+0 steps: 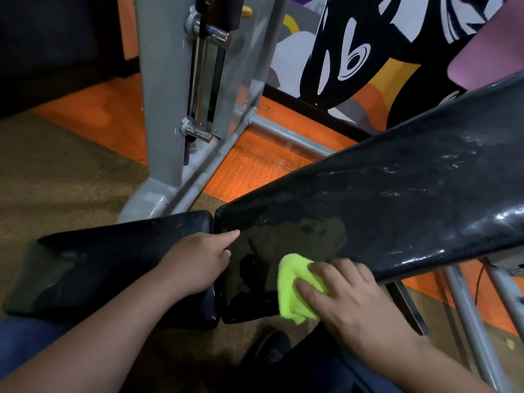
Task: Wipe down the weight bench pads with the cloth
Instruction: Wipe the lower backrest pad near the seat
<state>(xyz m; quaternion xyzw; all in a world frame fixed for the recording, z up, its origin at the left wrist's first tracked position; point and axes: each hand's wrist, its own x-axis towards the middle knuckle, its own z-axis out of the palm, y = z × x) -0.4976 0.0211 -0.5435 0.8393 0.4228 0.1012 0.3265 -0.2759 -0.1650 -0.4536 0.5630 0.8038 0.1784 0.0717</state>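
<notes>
Both forearms reach in from the bottom edge, with wiping under way on the lower end of the back pad.

Right hand (348, 296) presses the yellow-green cloth (295, 290) onto the back pad (382, 199) near its lower edge, its fingers (312, 292) lying fairly straight across the bunched fabric, which pokes out past the fingertips toward the seat; they press it rather than clench it. Left hand (198, 259) rests on the seat pad (113, 265) at the gap between the two pads, loosely open and holding nothing, forefinger touching the back pad's corner. A dull, smeared patch just above the cloth suggests that area has been gone over; streaks and specks higher up the back pad look untouched, and the seat pad shows dull blotches. By my judgement most of the work is left.
</notes>
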